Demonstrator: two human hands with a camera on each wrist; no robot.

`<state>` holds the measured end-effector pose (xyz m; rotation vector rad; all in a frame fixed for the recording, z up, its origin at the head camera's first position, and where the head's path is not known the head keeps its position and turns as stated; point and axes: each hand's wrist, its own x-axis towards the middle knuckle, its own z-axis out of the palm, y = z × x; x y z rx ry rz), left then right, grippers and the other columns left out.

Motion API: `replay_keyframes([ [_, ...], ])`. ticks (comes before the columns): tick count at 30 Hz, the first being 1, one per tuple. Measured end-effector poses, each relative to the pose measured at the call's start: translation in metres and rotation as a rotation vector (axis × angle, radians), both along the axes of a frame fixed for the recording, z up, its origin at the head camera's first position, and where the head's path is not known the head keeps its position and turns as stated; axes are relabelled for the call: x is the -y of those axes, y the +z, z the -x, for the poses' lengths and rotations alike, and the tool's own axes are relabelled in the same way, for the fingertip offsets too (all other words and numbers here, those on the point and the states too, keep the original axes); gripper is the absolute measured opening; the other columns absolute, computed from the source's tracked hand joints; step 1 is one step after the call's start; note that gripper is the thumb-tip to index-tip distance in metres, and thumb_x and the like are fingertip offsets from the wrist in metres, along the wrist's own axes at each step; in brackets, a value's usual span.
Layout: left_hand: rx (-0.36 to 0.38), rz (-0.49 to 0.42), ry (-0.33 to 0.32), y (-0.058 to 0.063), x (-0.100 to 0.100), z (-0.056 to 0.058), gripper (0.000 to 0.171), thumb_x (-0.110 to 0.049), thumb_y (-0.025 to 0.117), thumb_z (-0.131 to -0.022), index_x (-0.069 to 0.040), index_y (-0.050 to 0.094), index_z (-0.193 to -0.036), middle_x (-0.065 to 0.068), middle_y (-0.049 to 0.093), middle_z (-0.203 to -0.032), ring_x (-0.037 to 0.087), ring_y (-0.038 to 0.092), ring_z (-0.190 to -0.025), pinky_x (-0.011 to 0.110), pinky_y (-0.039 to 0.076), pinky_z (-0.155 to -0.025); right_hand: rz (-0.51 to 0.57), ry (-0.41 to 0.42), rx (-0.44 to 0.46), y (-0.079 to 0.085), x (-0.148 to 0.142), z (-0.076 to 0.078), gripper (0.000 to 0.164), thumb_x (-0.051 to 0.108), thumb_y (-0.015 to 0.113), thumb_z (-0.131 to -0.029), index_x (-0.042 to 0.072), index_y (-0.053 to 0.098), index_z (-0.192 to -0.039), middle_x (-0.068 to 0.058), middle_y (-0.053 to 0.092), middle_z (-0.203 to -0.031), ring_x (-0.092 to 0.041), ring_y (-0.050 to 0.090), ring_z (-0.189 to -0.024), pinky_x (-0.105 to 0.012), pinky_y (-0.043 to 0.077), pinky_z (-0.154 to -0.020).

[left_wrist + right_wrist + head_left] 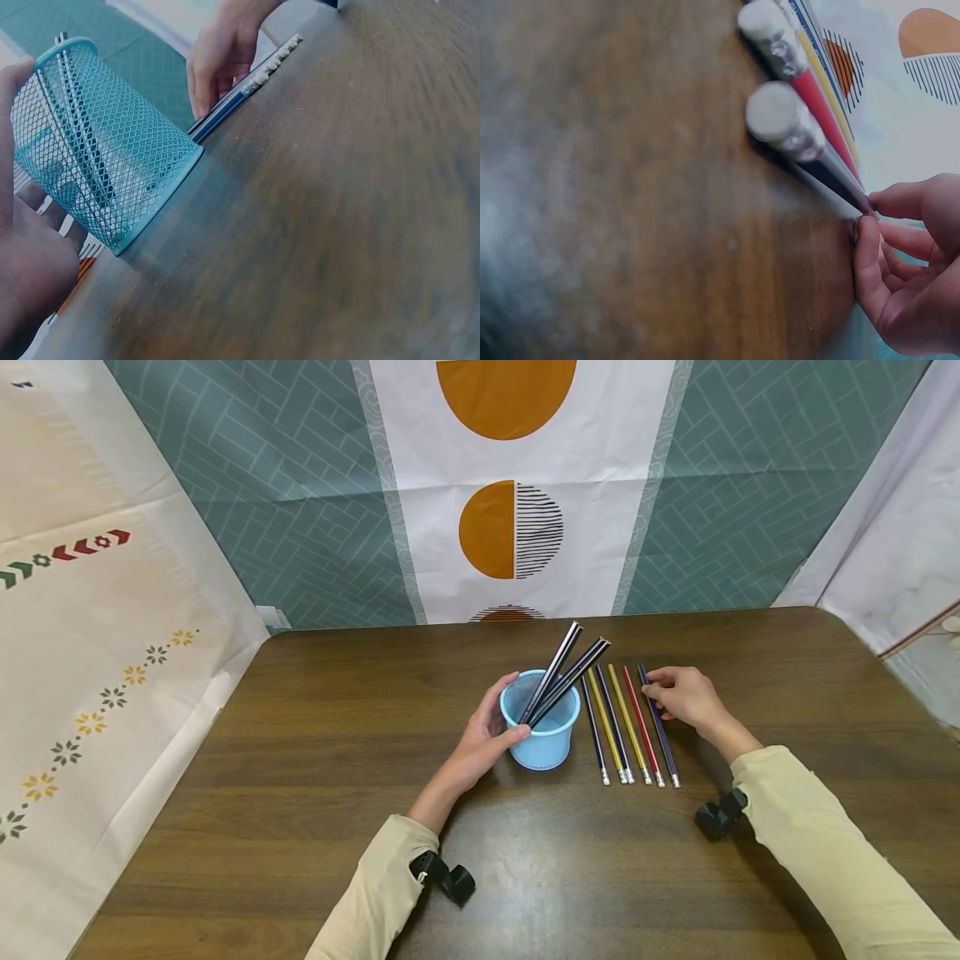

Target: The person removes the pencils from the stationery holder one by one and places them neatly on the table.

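Note:
My left hand [480,739] holds a light blue mesh pencil cup [543,753] that stands on the table, thumb on the near side and fingers round the left. Several dark striped pencils [564,664] lean to the right inside the cup. To its right lies a row of pencils with white erasers toward me, including a yellow pencil [628,722] and a red pencil [642,725]. At the row's right end, my right hand [686,696] pinches a dark blue pencil [663,739] near its far end. In the right wrist view, thumb and index finger meet at that pencil [829,169].
The brown wooden table [300,793] runs back to a teal and white patterned cloth [322,510]. A cream cloth with printed flowers [112,610] hangs at the left. Black wrist cameras sit on the left sleeve [375,885] and right sleeve [817,843].

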<state>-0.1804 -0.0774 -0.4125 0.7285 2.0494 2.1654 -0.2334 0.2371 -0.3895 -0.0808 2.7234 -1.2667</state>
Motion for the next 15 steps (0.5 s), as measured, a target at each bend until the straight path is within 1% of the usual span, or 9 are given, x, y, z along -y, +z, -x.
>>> replay_keyframes([
  [8,0.001,0.000,-0.005,0.0013,-0.0004,-0.0008,0.078,-0.028,0.071,-0.089,-0.010,0.027,-0.151,0.018,0.038,-0.146,0.030,0.038,-0.132,0.045,0.027,-0.110,0.003,-0.004,-0.003,-0.0002,-0.0007,-0.0004,0.036,0.009,0.056,-0.097,-0.014,0.053,-0.124,-0.024,0.059,-0.102,-0.023,0.059,-0.079,-0.027,0.054,-0.060],
  [15,0.001,0.012,0.002,0.0002,0.0001,-0.0001,0.079,-0.032,0.071,-0.088,-0.012,0.028,-0.150,0.017,0.039,-0.145,0.028,0.039,-0.132,0.044,0.027,-0.110,0.005,-0.006,-0.001,-0.0006,-0.0015,-0.0005,0.036,0.009,0.055,-0.097,-0.014,0.053,-0.125,-0.023,0.059,-0.103,-0.022,0.059,-0.079,-0.026,0.053,-0.060],
])
